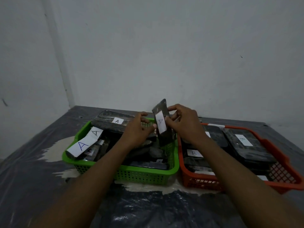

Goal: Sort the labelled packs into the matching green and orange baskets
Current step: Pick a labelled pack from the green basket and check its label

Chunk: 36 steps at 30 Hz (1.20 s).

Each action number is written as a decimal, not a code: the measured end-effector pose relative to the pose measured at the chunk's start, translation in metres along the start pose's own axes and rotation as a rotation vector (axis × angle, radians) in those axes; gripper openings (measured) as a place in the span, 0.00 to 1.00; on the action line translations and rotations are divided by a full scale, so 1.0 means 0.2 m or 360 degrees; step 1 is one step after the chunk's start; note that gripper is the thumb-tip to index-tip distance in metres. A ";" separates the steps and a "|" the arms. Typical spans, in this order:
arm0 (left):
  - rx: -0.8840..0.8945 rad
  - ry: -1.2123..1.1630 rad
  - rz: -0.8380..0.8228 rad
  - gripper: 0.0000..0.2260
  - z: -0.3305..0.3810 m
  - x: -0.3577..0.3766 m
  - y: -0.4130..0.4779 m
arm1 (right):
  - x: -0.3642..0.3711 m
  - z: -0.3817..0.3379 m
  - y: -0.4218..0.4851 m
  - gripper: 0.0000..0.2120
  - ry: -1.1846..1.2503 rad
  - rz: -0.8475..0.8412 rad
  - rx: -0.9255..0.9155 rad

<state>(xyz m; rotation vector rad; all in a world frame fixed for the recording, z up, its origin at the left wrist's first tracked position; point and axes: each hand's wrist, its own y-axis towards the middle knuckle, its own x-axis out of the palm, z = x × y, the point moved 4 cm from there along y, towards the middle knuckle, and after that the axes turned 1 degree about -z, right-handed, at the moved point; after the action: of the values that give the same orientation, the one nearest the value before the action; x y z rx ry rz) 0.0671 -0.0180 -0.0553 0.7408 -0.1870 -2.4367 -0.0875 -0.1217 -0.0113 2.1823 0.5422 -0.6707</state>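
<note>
Pack: a dark wrapped pack [162, 124] with a white label, held upright above the gap between the baskets — the letter is blurred, perhaps an A.
Handling: looks light and fairly stiff, its wrap likely slick; the long edges seem the best hold.
Right hand [182, 124]: pinches the pack's upper edge.
Left hand [138, 129]: fingers touch its lower left edge, half curled.
Baskets: green basket [131, 173] holds A packs, orange basket [202, 180] B packs — side by side on the surface.

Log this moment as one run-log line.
right hand: holds held pack upright | left hand: touches its edge | over green basket | label: blurred | orange basket: B packs
</note>
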 end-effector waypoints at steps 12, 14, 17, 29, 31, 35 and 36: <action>0.0004 0.0482 -0.0944 0.17 -0.03 0.28 -0.06 | 0.19 0.06 0.02 0.09 -0.0846 -0.0440 0.0214; 0.0010 0.0561 -0.0991 0.18 -0.04 0.28 -0.07 | 0.23 0.07 0.01 0.12 -0.0991 -0.0523 0.0238; 0.0042 0.0687 -0.0967 0.22 -0.05 0.23 -0.07 | 0.26 0.08 0.02 0.13 -0.1116 -0.0665 0.0260; 0.0265 0.1087 -0.0421 0.15 -0.19 -0.18 -0.34 | 0.36 -0.04 0.08 0.11 -0.0716 -0.1000 -0.0141; 0.0272 0.1051 -0.0336 0.16 -0.19 -0.18 -0.36 | 0.44 -0.06 0.07 0.13 -0.0725 -0.1209 -0.0171; 0.0206 0.0973 -0.0164 0.20 -0.21 -0.20 -0.37 | 0.54 -0.07 0.03 0.18 -0.0692 -0.1416 -0.0202; 0.0186 0.0969 -0.0148 0.21 -0.22 -0.19 -0.37 | 0.57 -0.07 0.03 0.20 -0.0697 -0.1447 -0.0201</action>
<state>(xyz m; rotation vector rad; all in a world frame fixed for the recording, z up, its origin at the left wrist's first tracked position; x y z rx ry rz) 0.0804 0.0670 -0.0948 1.5268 -0.0538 -2.1765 0.0067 -0.0962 -0.0705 1.5183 1.2983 -1.4867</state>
